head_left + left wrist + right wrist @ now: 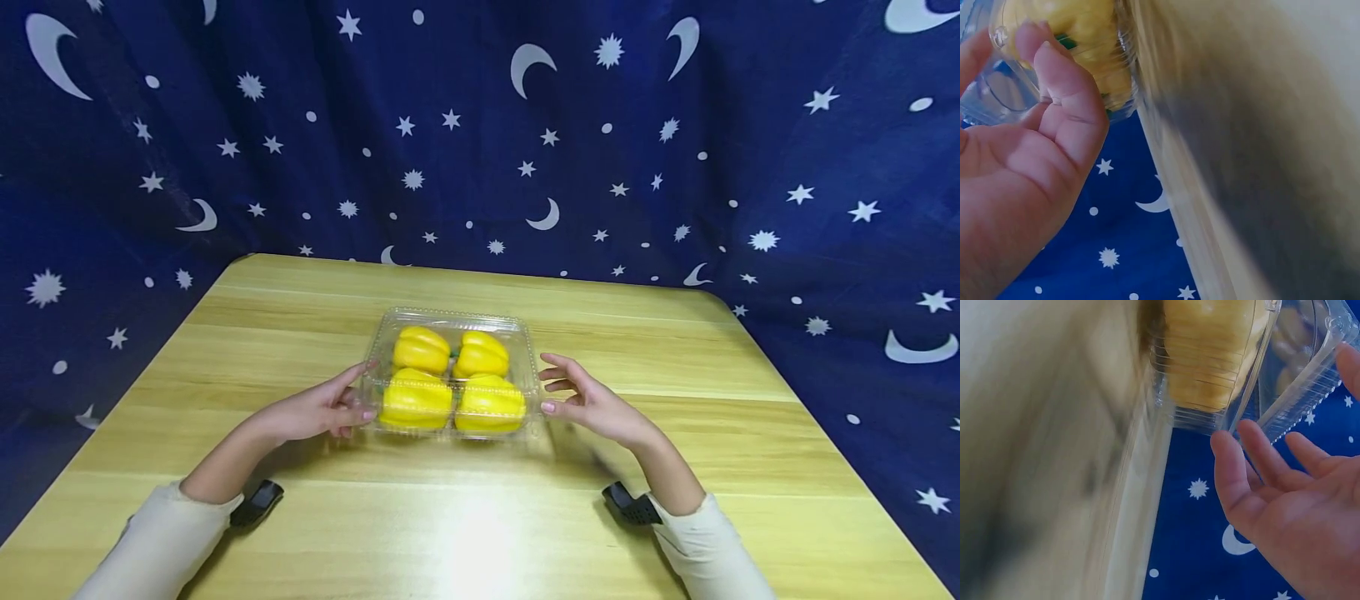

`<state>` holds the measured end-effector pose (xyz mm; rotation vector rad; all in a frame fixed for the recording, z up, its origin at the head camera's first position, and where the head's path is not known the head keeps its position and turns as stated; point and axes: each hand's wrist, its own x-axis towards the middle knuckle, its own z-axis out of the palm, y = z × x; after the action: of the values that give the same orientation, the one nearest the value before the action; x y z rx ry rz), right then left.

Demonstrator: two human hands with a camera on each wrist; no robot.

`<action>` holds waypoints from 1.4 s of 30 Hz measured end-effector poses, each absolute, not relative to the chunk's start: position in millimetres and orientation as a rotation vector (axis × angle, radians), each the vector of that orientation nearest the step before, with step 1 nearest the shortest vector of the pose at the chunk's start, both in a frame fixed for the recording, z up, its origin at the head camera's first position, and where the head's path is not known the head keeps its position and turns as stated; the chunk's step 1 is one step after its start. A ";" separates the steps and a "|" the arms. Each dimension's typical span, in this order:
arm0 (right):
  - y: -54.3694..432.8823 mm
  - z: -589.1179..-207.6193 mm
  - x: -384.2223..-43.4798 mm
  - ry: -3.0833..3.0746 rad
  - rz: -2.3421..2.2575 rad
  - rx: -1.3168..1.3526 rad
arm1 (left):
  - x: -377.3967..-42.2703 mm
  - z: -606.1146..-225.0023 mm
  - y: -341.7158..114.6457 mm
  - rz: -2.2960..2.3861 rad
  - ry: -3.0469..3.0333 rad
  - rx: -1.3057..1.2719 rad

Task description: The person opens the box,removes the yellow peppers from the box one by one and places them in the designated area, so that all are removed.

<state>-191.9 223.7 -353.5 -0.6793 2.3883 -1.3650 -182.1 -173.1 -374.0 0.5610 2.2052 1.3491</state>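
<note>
Four yellow peppers point(416, 400) are already sitting inside the clear container point(453, 318) mid-desk point(337, 517), but its lid point(1297, 397) is apparently standing ajar, leaving closure incomplete. The left hand point(311, 408) is meeting its left side; whether it is gripping, I cannot tell. The right hand point(592, 404) is hovering loosely opposite, holding nothing. Desk surface is stretching well beyond the container toward the far and side edges.

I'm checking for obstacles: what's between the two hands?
In the head view, a clear container holding four yellow peppers lies between left hand and right hand.
</note>
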 end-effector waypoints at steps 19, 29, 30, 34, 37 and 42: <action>221.7 -341.0 -210.5 2.627 -1.270 -0.698 | -183.7 -375.0 -174.7 1.401 2.118 0.620; 220.7 -337.2 -224.0 2.590 -1.337 -0.683 | -183.7 -374.9 -175.6 1.410 2.106 0.614; 220.7 -337.2 -225.8 2.589 -1.345 -0.668 | -183.9 -375.0 -175.9 1.409 2.108 0.614; 218.8 -337.1 -233.9 2.568 -1.422 -0.705 | -184.3 -376.0 -176.8 1.415 2.096 0.614; 216.5 -337.3 -239.8 2.522 -1.526 -0.788 | -184.7 -377.1 -177.3 1.419 2.087 0.611; 212.9 -338.0 -248.5 2.493 -1.615 -0.875 | -185.0 -378.8 -177.3 1.410 2.095 0.607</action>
<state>-248.5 212.9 -338.0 -0.8749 2.4935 -1.6152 -185.0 -177.3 -378.8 0.6065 2.0952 1.4099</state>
